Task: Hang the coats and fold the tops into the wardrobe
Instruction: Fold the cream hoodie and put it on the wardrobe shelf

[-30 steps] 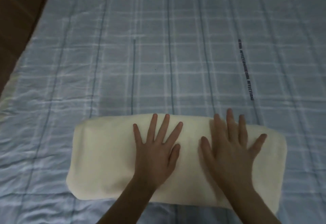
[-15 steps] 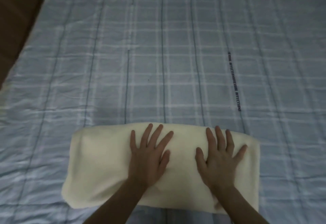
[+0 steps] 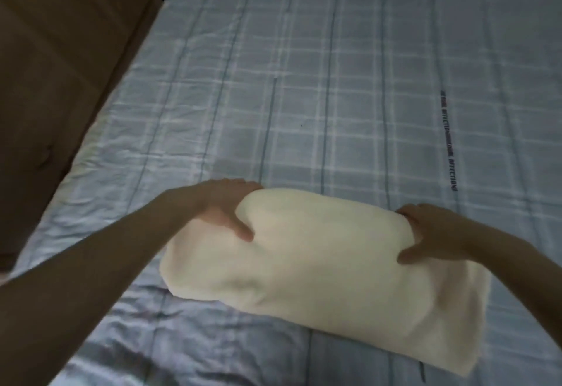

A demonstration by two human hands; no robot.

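A bed (image 3: 349, 96) fills most of the view, covered with a pale blue-grey sheet (image 3: 188, 130) checked in white bands and crossed by thin dark lines running toward its far edge. The sheet is creased and rumpled along the bed's left edge and near corner. A line of small dark printed lettering (image 3: 448, 142) runs lengthwise near the bed's right side, too blurred to read. Beside the bed's left edge stands a brown wooden panel (image 3: 60, 60), dim, with faint grooves across its surface

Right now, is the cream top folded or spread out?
Folded: the cream top is a thick compact bundle, gripped at its ends by the left hand and right hand.
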